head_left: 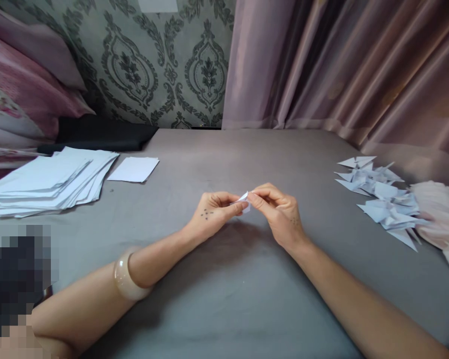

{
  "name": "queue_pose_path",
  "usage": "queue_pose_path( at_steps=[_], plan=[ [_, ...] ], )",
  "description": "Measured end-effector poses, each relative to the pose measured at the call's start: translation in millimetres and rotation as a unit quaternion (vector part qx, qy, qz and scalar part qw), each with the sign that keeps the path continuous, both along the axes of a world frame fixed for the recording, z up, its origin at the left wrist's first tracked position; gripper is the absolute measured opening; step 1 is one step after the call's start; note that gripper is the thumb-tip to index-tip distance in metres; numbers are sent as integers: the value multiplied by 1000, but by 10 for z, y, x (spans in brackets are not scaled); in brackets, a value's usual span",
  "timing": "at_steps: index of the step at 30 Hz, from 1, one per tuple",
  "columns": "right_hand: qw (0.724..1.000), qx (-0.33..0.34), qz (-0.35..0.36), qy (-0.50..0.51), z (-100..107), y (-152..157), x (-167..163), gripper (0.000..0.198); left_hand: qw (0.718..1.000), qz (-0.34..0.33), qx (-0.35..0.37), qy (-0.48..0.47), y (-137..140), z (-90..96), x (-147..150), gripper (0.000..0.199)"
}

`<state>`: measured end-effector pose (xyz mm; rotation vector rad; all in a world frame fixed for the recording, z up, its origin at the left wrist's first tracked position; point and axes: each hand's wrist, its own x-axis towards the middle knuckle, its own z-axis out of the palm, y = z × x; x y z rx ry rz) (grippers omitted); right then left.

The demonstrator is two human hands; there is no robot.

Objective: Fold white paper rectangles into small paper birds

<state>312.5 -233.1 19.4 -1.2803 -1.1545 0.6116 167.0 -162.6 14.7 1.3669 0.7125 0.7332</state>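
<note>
Between my two hands, a little above the grey cloth surface, is a small piece of folded white paper (244, 198). My left hand (217, 212) pinches its left side between thumb and fingers. From the other side, my right hand (279, 212) grips the paper's upper right edge with thumb and forefinger. Most of the folds are hidden behind my fingers, so the paper's full shape cannot be made out. A pale bangle (126, 279) circles my left forearm.
On the left lie a stack of white paper sheets (52, 174) and a smaller pile of square paper (133, 169). Several folded paper cranes (387, 197) are heaped at the right, beside a pale pink cloth (436, 209). Black fabric (105, 133) lies at the back left; a curtain (322, 65) hangs behind.
</note>
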Motion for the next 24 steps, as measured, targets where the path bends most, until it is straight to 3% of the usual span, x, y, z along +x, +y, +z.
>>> queue_pose_path(
  at_steps=[8,16,24],
  plan=[
    [996,-34,76,-11,-17,28,30,14,1000,6,29,-7,9,-35,-26,20],
    [998,1,62,-25,-38,36,39,6,998,-6,64,10,-3,-32,-21,23],
    [998,30,46,-15,-43,28,19,7,999,14,31,8,-5,-57,-2,22]
  ],
)
